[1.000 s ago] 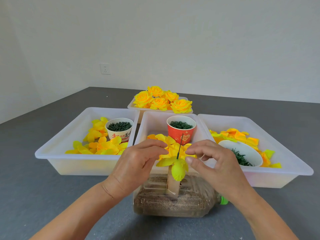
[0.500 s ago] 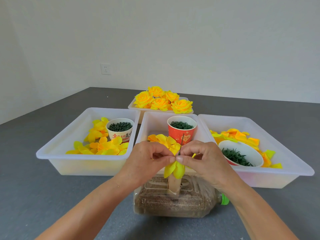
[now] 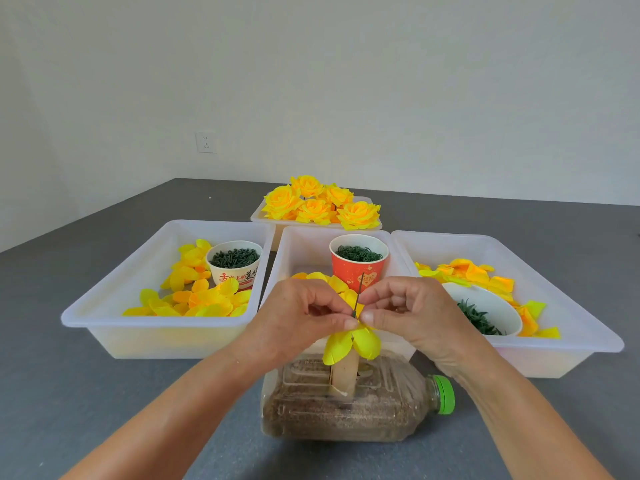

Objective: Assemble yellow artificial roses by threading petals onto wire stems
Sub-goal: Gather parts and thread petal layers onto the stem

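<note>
A thin green wire stem [image 3: 358, 292] stands upright from a cardboard tube [image 3: 343, 375] set in a sand-filled plastic bottle [image 3: 346, 410] lying on its side. Yellow petals [image 3: 351, 342] are threaded on the wire and droop below my fingers. My left hand [image 3: 298, 317] pinches the petals from the left, and my right hand [image 3: 412, 313] pinches them from the right, thumbs meeting at the wire. Loose yellow petals [image 3: 194, 299] lie in the left tray.
Three white trays [image 3: 104, 317] sit side by side behind the bottle, holding petals and cups: a white cup [image 3: 235, 263], a red cup [image 3: 358, 261], a white bowl [image 3: 485, 313] of green parts. Finished yellow roses [image 3: 322, 204] fill a far tray.
Both hands closed in on the wire and pressed the spread petals together; the petals now hang folded downward below my fingertips instead of lying flat.
</note>
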`<control>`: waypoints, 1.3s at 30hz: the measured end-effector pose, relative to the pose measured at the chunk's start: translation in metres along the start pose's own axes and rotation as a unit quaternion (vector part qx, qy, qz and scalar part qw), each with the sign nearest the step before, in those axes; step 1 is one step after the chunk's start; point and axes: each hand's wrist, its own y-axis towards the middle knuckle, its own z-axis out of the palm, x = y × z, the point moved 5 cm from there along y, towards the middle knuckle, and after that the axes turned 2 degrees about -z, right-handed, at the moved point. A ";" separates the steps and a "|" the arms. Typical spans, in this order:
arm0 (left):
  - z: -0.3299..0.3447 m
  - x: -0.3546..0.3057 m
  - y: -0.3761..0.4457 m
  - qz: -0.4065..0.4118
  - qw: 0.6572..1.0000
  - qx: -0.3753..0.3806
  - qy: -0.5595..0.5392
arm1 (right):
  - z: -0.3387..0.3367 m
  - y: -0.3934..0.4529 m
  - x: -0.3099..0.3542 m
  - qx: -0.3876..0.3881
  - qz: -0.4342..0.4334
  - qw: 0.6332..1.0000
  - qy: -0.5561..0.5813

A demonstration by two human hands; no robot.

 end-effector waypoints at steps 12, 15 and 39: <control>-0.001 0.004 0.020 -0.037 0.988 0.146 -0.033 | -0.021 0.046 -0.014 -0.075 0.033 0.997 0.000; -0.004 0.005 0.027 -0.037 0.975 0.210 -0.058 | -0.029 0.069 -0.017 -0.098 0.039 0.994 -0.022; -0.019 0.097 0.103 -0.077 0.990 0.028 0.115 | -0.009 0.224 -0.117 -0.007 0.133 0.825 -0.548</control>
